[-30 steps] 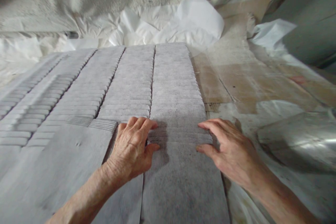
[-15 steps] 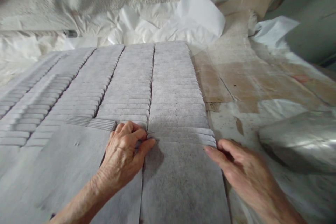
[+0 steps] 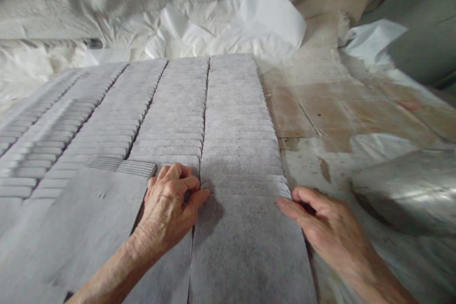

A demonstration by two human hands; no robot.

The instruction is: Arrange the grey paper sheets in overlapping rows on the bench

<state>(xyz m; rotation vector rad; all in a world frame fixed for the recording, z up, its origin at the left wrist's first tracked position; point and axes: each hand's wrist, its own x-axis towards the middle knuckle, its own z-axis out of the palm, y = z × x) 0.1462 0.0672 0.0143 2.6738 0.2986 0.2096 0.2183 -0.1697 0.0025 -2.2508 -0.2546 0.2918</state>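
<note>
On the cardboard (image 3: pixel 327 104) at right, a dark marking (image 3: pixel 290 143) is too small to read. At near centre, a grey sheet (image 3: pixel 249 251) lies flat at the near end of a row of overlapping layers. The left hand (image 3: pixel 171 199), fingers curled, touches its left edge; the right hand (image 3: pixel 324 223), thumb and forefinger slightly parted, its right edge. Whether either pinches it, I cannot tell.

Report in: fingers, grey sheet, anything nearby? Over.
Left fingers, right fingers: at opposite edges of front grey sheet. Shiny object off right, apart from sheet.
</note>
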